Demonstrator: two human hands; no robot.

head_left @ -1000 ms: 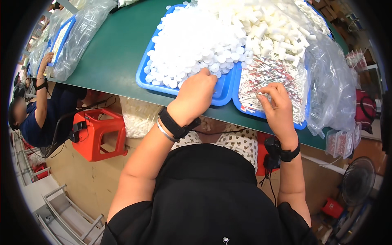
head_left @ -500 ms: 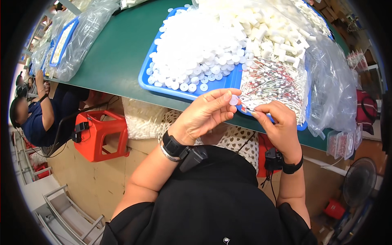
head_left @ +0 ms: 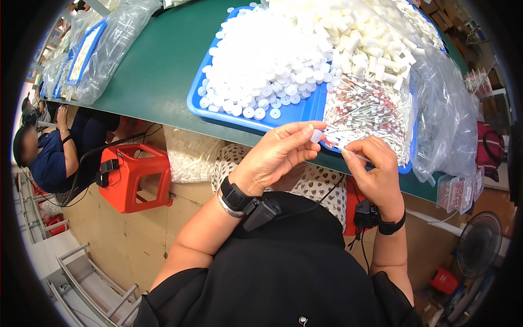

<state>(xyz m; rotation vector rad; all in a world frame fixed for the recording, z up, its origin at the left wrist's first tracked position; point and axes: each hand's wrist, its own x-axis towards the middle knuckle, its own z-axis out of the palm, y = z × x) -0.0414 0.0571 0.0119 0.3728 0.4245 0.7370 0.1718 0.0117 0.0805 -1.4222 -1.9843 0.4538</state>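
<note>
Between the thumb and fingers of my left hand (head_left: 275, 155) is a small translucent white plastic disc (head_left: 316, 136). My right hand (head_left: 376, 169) pinches a thin stick with a red part (head_left: 333, 145) pointing at the disc. The stick's red end is close to the disc; whether it has entered the disc's hole I cannot tell. Both hands are just over the front edge of a blue tray (head_left: 239, 121). A heap of the same discs (head_left: 267, 65) fills the tray's left side, and many thin red and white sticks (head_left: 370, 117) lie at its near right.
Behind the sticks are piled white cylinders (head_left: 376, 52). Clear plastic bags (head_left: 444, 109) hang over the tray's right side on the green table (head_left: 147, 71). A red stool (head_left: 136, 180) stands at left, near another seated person (head_left: 52, 158). A fan (head_left: 479, 242) is at right.
The stick in my right hand shows more of its red part and lies nearer the disc. Both hands have shifted slightly; each keeps its grip.
</note>
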